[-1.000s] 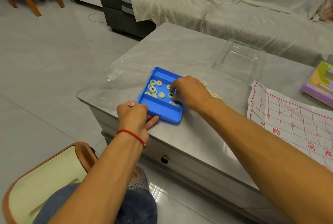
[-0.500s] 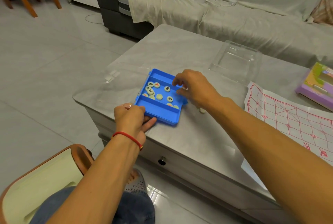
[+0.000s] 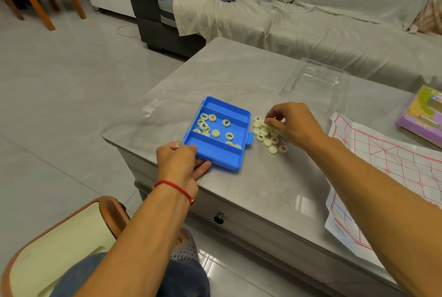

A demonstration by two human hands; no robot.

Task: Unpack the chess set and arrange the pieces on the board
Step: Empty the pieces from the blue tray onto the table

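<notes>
Your left hand (image 3: 178,162) is gripping the blue tray (image 3: 216,158) w/ approx. 11 pale round pieces (image 3: 215,132), while your right hand (image 3: 295,124) is pinching one from the pile (image 3: 269,137) beside it.

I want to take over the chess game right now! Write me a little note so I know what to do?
Left hand: grips the near left corner of the blue tray, steadying it on the table.
Right hand: over the pile of pieces beside the tray, fingers curled on some of them.
Tray pieces: about ten remain in the middle compartment.
Paper board: spread out on the right, no pieces on it.
Done: tray opened, part of the pieces moved out.
Left: empty the tray, then set every piece on the board.
</notes>
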